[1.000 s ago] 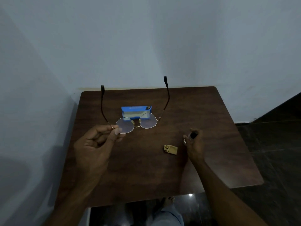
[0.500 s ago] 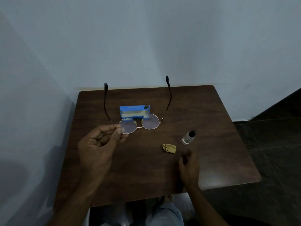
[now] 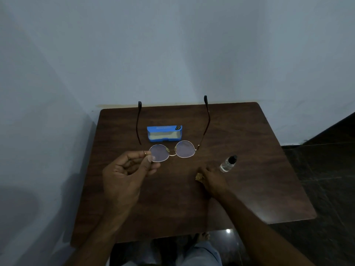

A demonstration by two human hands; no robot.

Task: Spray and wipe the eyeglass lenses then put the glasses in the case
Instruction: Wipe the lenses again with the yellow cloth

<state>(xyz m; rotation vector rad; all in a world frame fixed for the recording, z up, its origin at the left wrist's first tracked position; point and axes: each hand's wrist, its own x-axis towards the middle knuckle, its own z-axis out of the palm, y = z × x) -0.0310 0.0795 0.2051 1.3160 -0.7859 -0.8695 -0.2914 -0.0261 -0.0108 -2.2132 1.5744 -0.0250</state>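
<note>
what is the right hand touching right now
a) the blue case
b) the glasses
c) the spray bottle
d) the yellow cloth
d: the right hand is down on the yellow cloth on the table, while the spray bottle stands apart beside it, the blue case lies farther back, and the left hand holds the glasses.

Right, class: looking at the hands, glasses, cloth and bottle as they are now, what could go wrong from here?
1. The left hand pinches the glasses at one lens edge only, arms open; that grip could smudge the lens or let the frame tip.
2. The right hand, on the cloth, is close to the upright spray bottle and might knock it over.
</note>
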